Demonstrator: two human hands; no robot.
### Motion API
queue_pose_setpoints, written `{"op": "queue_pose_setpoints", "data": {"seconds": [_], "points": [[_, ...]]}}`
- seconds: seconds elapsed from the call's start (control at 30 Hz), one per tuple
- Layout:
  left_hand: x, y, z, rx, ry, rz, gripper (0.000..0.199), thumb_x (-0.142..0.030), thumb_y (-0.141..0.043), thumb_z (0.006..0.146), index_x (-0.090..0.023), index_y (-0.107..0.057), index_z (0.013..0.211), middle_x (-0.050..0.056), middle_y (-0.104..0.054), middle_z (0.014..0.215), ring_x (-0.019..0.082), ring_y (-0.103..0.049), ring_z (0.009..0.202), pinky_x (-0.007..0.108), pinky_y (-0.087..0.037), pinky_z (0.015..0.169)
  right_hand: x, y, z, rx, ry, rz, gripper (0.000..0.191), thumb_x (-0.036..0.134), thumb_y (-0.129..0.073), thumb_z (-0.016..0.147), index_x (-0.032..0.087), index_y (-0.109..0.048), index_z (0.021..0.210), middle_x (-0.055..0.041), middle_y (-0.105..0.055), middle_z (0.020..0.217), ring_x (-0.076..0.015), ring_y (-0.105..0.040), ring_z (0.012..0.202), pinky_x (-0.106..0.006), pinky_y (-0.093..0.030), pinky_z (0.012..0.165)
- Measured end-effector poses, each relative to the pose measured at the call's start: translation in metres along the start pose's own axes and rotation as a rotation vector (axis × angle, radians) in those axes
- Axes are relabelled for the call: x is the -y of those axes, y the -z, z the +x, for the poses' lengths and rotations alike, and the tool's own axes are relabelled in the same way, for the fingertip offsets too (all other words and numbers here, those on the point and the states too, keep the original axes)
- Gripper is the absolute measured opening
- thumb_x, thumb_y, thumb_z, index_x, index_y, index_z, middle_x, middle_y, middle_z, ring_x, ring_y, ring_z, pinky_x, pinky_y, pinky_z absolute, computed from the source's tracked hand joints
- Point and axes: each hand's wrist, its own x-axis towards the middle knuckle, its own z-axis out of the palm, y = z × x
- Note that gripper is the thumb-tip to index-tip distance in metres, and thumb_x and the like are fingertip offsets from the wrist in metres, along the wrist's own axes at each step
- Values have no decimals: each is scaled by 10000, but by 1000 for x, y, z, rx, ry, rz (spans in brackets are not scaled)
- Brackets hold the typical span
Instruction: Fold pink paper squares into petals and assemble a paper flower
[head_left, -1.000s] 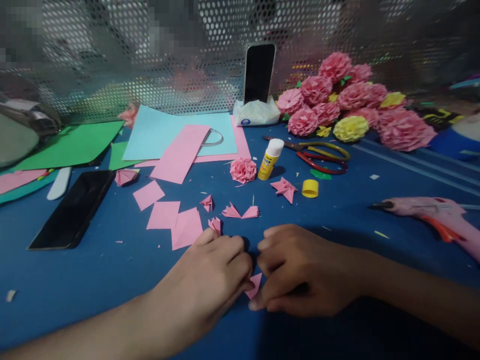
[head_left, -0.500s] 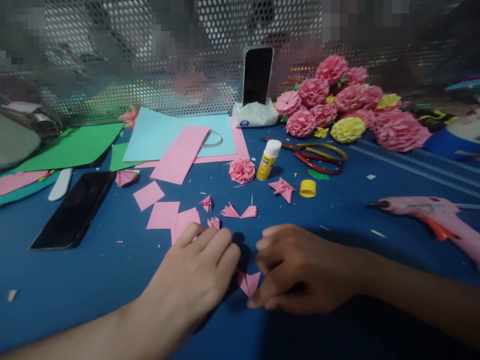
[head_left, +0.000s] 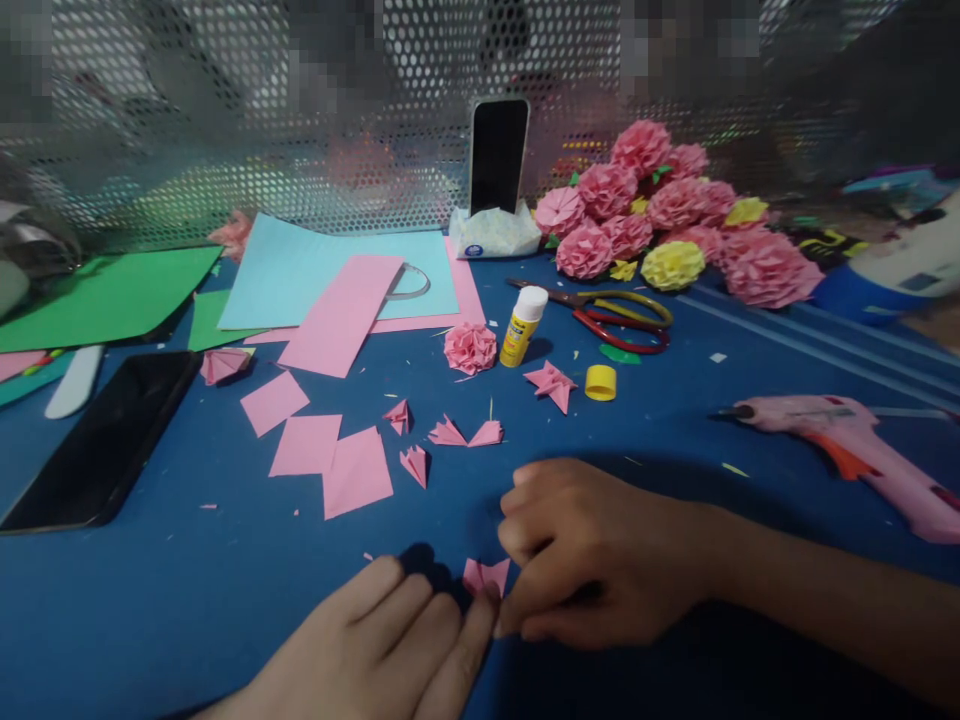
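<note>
A small folded piece of pink paper [head_left: 484,577] lies on the blue table, in front of me and between my hands. The index fingertip of my left hand [head_left: 390,640] presses down on it, while the other fingers are curled. My right hand [head_left: 592,560] is closed, its thumb and fingertips at the paper's right edge; its palm side is hidden. Beyond my hands lie small folded pink pieces [head_left: 414,465], a joined pair of petals [head_left: 465,432] and several flat pink squares [head_left: 358,475]. A pink folded star [head_left: 552,386] sits farther right.
A glue stick [head_left: 523,327] stands near a pink paper flower [head_left: 470,348], its yellow cap [head_left: 601,382] and scissors [head_left: 622,315]. At right lies a pink glue gun [head_left: 825,430]; at left, a phone [head_left: 105,440]. Paper flowers [head_left: 645,215] are piled behind, before a perforated metal panel [head_left: 262,130].
My left hand has moved down toward me, uncovering a folded pink piece and squares. Its index finger now rests on the folded paper. The right hand stays near the paper's edge.
</note>
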Motion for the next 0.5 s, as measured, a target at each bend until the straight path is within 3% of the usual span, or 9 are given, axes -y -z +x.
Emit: {"op": "queue_pose_setpoints", "data": {"seconds": [0.23, 0.5], "points": [[1, -6, 3, -73, 27, 60, 403, 4, -262, 1019, -93, -650, 1061, -28, -671, 678, 134, -623, 569, 316, -431, 642, 0, 2, 2, -7, -14, -9, 192, 329, -587, 958, 225, -721, 869, 24, -546, 660, -145, -463, 629, -326, -266, 628], [-1, -10, -3, -25, 22, 68, 395, 19, -279, 1009, -111, -646, 1076, -51, -638, 660, 134, -592, 530, 321, -449, 607, -1, 2, 1, -6, 13, -33, 173, 313, -597, 948, 221, -736, 901, 22, -539, 664, -161, -448, 627, -339, -251, 607]]}}
